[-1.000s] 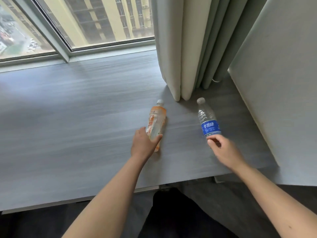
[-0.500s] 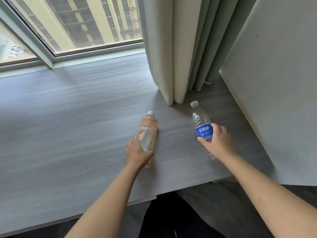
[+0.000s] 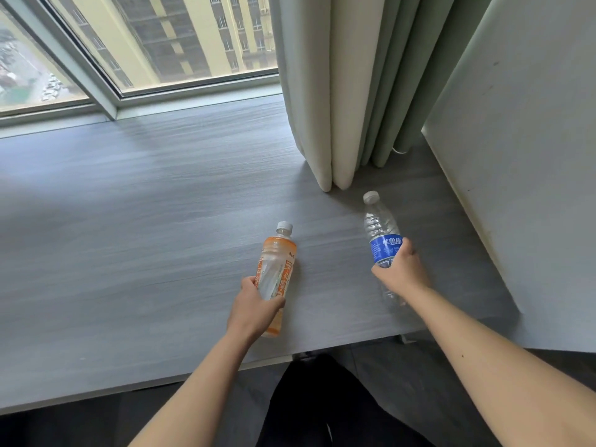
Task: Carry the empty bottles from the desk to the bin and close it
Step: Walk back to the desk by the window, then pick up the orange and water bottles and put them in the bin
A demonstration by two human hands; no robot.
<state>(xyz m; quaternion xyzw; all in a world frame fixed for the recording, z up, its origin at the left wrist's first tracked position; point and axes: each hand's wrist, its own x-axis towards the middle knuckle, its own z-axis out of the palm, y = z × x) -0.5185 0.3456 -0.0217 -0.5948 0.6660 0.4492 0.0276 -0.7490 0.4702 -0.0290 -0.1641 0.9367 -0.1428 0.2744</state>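
Two empty plastic bottles stand on the grey desk. My left hand is wrapped around the lower part of the orange-labelled bottle, whose white cap points away from me. My right hand grips the clear bottle with the blue label at its middle; its base shows below my wrist. Both bottles lean slightly. No bin is in view.
A pale curtain hangs down onto the desk just behind the bottles. A light panel stands along the desk's right side. A window runs along the back. The desk's front edge is close to my body.
My right hand went from just touching the blue-labelled bottle's base to closing around its middle. My left hand tightened its hold on the orange bottle. The view shifted a little.
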